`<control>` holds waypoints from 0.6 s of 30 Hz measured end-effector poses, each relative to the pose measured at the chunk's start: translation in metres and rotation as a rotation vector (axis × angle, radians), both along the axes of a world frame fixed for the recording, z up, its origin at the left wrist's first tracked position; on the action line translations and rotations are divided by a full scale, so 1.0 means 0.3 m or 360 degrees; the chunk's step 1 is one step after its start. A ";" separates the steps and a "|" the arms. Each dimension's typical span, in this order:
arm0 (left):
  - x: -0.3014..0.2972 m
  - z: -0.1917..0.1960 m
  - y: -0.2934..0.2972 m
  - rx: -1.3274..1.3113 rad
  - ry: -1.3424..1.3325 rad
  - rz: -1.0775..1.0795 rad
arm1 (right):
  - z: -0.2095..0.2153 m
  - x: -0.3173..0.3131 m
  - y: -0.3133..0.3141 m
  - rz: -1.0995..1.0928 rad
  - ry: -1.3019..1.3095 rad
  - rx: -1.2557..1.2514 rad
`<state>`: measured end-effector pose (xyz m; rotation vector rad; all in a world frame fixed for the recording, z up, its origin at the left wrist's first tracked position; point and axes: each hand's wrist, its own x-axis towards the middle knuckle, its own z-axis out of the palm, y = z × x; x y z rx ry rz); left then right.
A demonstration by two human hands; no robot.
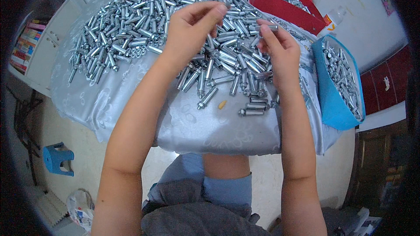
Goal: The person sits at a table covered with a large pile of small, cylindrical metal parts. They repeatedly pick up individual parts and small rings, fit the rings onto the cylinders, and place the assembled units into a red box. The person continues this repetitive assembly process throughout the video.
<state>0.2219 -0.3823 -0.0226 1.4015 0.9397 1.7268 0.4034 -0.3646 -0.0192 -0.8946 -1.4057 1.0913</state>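
A large heap of shiny metal expansion bolts point(140, 17) is spread over a table with a silvery patterned cloth point(192, 126). Above the heap, my left hand point(190, 30) is closed in a pinch; a small dark bit shows at its fingertips, too little to name. My right hand point(282, 52), to the right of it, grips one expansion bolt point(269, 28) lying sideways between thumb and fingers. Several loose nuts point(136, 52) sit at the heap's left front. Nearer me, a few bolts point(251, 112) lie apart beside a small yellow piece point(222, 104).
At the back right stands a red box point(280, 6) with metal parts inside. A blue box point(330, 91) full of bolts is at the table's right edge, near a clear bottle point(336, 16). On the floor at left is a blue stool point(57, 159).
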 end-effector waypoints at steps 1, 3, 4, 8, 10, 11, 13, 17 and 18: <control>0.013 -0.005 -0.012 -0.0058 0.0094 0.0010 | -0.004 -0.003 0.007 0.0057 0.0068 -0.0028; 0.040 -0.005 -0.029 -0.0114 0.0258 -0.0033 | -0.002 0.006 0.007 0.0141 0.0183 -0.0069; 0.045 -0.012 -0.028 -0.0136 0.0258 -0.0048 | 0.002 0.007 0.002 0.0175 0.0229 -0.0084; 0.049 -0.019 -0.026 -0.0190 0.0262 -0.0066 | 0.002 0.007 -0.002 0.0248 0.0196 -0.0002; 0.048 -0.018 -0.026 -0.0225 0.0246 -0.0063 | 0.007 0.004 -0.009 0.0274 0.0088 0.0018; 0.048 -0.019 -0.027 -0.0209 0.0259 -0.0047 | 0.006 0.000 -0.011 0.0283 0.0077 0.0030; 0.050 -0.022 -0.028 -0.0177 0.0286 -0.0015 | 0.007 0.000 -0.014 0.0313 0.0045 0.0062; 0.054 -0.051 -0.010 -0.0028 0.0317 -0.0048 | 0.010 -0.003 -0.023 0.0362 0.0035 0.0100; 0.053 -0.048 -0.010 -0.0066 0.0315 -0.0071 | 0.010 -0.003 -0.024 0.0362 0.0049 0.0099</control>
